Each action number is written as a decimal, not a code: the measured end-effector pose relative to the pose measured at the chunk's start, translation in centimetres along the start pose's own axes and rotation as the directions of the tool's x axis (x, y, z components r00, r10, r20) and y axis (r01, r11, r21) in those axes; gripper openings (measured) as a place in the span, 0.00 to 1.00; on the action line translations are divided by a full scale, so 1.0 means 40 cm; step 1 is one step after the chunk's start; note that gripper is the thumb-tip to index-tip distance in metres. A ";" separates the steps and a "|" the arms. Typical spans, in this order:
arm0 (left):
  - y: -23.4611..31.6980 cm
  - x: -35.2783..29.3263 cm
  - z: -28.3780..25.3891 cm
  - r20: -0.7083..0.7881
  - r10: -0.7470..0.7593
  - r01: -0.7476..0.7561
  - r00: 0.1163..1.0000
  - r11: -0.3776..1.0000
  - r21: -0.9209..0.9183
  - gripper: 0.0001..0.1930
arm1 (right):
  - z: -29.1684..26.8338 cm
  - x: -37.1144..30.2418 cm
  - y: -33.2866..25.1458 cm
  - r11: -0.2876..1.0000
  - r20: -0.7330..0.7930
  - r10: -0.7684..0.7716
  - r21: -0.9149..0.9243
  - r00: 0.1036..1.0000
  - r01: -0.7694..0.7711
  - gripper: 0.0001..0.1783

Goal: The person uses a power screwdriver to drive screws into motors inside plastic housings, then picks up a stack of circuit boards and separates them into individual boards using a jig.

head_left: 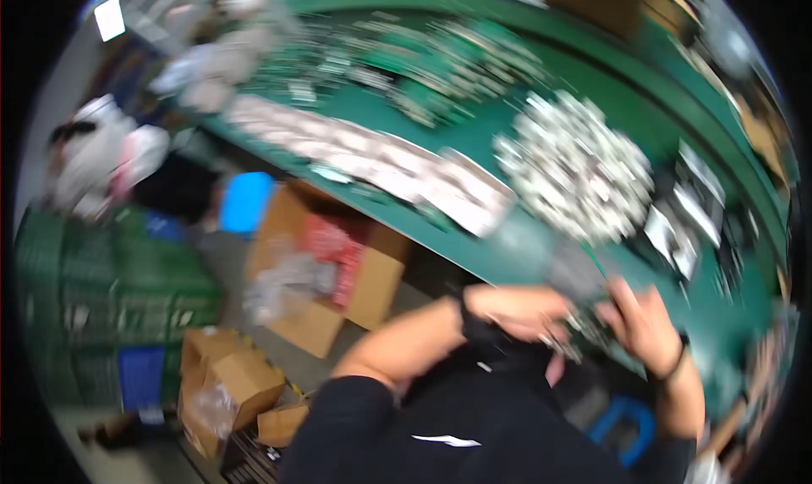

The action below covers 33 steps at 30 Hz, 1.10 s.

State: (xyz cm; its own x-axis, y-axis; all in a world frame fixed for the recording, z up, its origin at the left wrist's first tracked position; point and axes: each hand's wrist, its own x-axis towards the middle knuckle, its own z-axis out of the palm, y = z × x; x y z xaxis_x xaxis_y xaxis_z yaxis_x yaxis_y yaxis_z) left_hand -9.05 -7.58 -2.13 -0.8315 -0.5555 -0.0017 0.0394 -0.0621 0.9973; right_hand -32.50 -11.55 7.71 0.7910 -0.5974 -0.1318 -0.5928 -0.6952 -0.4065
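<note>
My two hands are close together at the near edge of the green table [431,247], in front of my body. My left hand [526,310] is closed, its fingers toward the right, at a small metallic, dark-green thing [577,336] that is too blurred to name. On the other side of that thing, my right hand [640,322] is bent with its fingers together; what it grips is smeared. A thin green strand [597,262] rises near the right fingertips. Beyond the hands, a large round heap of small white and metallic parts [579,169] lies on the table.
White boxes [372,156] stand in a row along the table's left edge. Behind them lie many green circuit boards [457,65]. Black and white packets [683,218] are at right. An open cardboard box [372,285] stands below the table, with green crates [118,306] farther left.
</note>
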 end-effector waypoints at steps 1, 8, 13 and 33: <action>-0.024 -0.019 -0.001 -0.052 0.067 -0.067 0.996 0.998 -0.004 0.11 | 0.001 0.034 -0.007 0.992 -0.123 -0.111 0.043 0.986 0.117 0.15; 0.033 -0.029 -0.032 -0.242 0.012 0.006 0.970 0.997 0.073 0.29 | -0.008 0.000 0.046 0.979 -0.238 -0.205 -0.041 0.949 0.202 0.10; -0.069 -0.099 -0.099 -0.770 0.008 0.085 0.638 0.993 0.080 0.31 | -0.031 0.003 0.096 0.962 -0.350 -0.231 -0.221 0.908 0.159 0.09; -0.113 -0.014 0.023 -0.669 0.344 0.324 0.658 0.673 0.665 0.33 | 0.004 0.080 0.107 0.892 -0.139 -0.341 -0.360 0.930 0.274 0.11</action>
State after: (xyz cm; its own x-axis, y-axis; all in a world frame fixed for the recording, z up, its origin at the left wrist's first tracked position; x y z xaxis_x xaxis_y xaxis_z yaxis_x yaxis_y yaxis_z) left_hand -9.27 -6.23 -6.57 -0.1631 -0.9421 0.2929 -0.6116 0.3294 0.7193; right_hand -32.47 -16.38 5.41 0.9167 -0.3735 0.1416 -0.3667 -0.9275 -0.0728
